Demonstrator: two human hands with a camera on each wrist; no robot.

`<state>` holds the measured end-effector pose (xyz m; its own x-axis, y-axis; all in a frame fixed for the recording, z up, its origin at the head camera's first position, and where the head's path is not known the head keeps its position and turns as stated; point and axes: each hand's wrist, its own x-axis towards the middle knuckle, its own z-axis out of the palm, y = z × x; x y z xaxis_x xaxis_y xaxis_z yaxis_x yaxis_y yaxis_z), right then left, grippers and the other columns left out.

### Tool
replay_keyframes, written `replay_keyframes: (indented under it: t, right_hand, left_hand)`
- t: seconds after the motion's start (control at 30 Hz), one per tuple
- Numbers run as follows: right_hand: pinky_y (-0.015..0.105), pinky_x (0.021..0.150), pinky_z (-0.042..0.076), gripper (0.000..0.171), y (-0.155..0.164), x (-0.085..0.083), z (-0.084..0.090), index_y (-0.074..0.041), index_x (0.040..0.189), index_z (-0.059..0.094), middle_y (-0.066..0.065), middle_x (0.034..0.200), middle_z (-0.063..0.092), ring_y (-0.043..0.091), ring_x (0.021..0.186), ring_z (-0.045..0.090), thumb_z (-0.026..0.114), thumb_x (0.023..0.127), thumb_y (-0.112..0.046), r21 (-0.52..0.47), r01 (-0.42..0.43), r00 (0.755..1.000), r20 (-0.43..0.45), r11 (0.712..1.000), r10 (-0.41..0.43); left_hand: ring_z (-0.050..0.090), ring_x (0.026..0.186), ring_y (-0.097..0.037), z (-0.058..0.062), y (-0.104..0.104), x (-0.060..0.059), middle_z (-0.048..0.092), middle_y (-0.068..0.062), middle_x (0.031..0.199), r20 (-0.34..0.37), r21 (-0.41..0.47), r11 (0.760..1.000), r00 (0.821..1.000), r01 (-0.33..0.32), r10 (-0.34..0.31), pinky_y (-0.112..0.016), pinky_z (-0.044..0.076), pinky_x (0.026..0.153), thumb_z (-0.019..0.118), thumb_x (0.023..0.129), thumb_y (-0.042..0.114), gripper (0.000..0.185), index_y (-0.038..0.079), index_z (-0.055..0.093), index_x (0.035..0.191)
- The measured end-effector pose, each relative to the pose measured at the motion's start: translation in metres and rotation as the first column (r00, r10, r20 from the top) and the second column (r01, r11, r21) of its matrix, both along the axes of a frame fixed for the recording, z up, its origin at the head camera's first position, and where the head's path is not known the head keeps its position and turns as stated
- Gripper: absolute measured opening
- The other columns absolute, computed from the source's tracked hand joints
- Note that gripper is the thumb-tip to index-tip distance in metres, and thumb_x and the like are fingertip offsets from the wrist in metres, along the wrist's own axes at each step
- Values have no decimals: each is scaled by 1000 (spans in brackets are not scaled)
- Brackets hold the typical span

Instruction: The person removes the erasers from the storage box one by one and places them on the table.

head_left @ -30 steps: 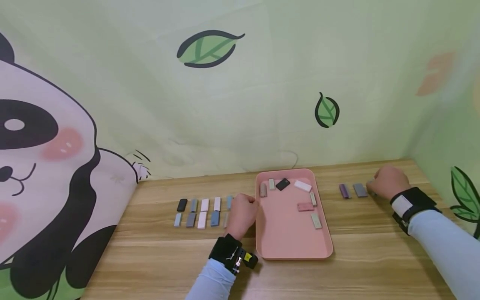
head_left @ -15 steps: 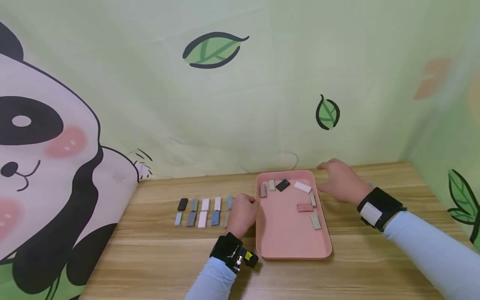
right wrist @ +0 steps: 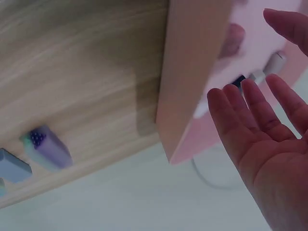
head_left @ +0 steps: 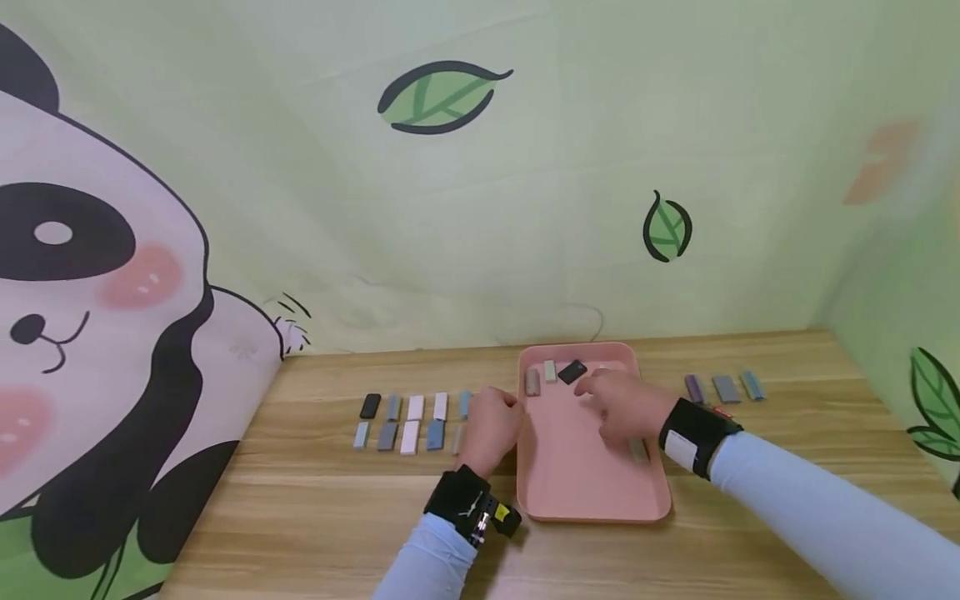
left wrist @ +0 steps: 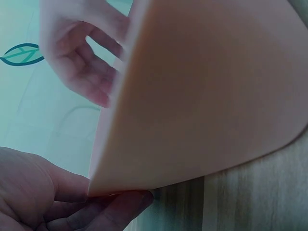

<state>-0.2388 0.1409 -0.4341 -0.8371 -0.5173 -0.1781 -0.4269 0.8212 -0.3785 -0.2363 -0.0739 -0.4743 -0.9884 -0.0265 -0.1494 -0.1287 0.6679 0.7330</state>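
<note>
My right hand (head_left: pixel 626 408) open over the pink tray (head_left: pixel 577 492), fingers straight above the small blocks inside, holding nothing, my left hand (head_left: pixel 491 425) curled against the tray's left rim.

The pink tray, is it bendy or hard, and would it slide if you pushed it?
The pink tray probably stays stiff: its rim keeps a straight edge where the left hand holds it. It looks thin and light, so it would likely slide easily on the smooth wooden table.
</note>
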Motion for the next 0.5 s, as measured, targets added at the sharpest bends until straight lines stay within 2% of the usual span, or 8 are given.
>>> replay_keyframes:
  t: [0.1, 0.23, 0.33, 0.5]
  right_hand:
    - [27, 72, 44, 51, -1, 1, -7, -4, 120, 59, 10, 110, 62, 16, 84, 49, 70, 71, -2, 37, -10, 1000, -11, 999, 11]
    - [28, 73, 44, 45, -1, 2, -12, -5, 116, 60, 7, 100, 62, 15, 80, 49, 71, 72, -4, 59, -16, 999, -32, 998, 18]
    - [29, 70, 43, 39, 0, 2, -14, -5, 109, 62, 5, 89, 60, 16, 76, 48, 71, 72, -2, 45, -10, 999, -42, 999, 12]
    - [27, 61, 37, 24, 2, 0, -19, -8, 93, 62, -1, 69, 50, 15, 65, 45, 68, 72, 1, 28, 0, 998, -62, 1000, 2]
  left_hand:
    - [41, 41, -12, -1, 1, 0, 39, 4, 47, -9, 3, 1000, 1000, 7, -7, -25, 28, 37, 54, 91, 19, 35, 6, 63, 60]
    - [36, 38, -12, -2, 1, 1, 33, 4, 46, -42, 3, 1000, 999, 19, -19, -25, 24, 36, 54, 91, 18, 41, 9, 52, 51]
    - [33, 37, -12, -2, 1, 1, 30, 5, 45, -52, 2, 1000, 998, 22, -22, -25, 23, 36, 53, 91, 17, 43, 11, 46, 48]
    - [34, 36, -12, -2, 1, 1, 31, 5, 45, -57, 0, 1000, 998, 19, -19, -24, 23, 36, 54, 91, 19, 43, 12, 48, 48]
